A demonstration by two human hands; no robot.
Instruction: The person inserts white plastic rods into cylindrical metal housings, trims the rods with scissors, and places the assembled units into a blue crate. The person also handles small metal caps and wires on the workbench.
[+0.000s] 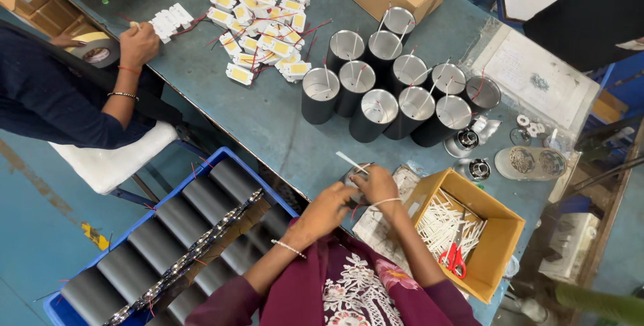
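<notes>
Both my hands are closed around one dark cylinder housing at the near edge of the teal table. My left hand, with a bead bracelet at the wrist, grips it from the left and below. My right hand covers its top right side. A thin white wire sticks out of the cylinder toward the upper left. Most of the cylinder is hidden by my fingers.
Several upright dark cylinders stand mid-table. White and yellow modules with red wires lie beyond. A cardboard box with white sleeves and red scissors is at my right. A blue crate of cylinders is at my left. Another person's hand works beside a tape roll.
</notes>
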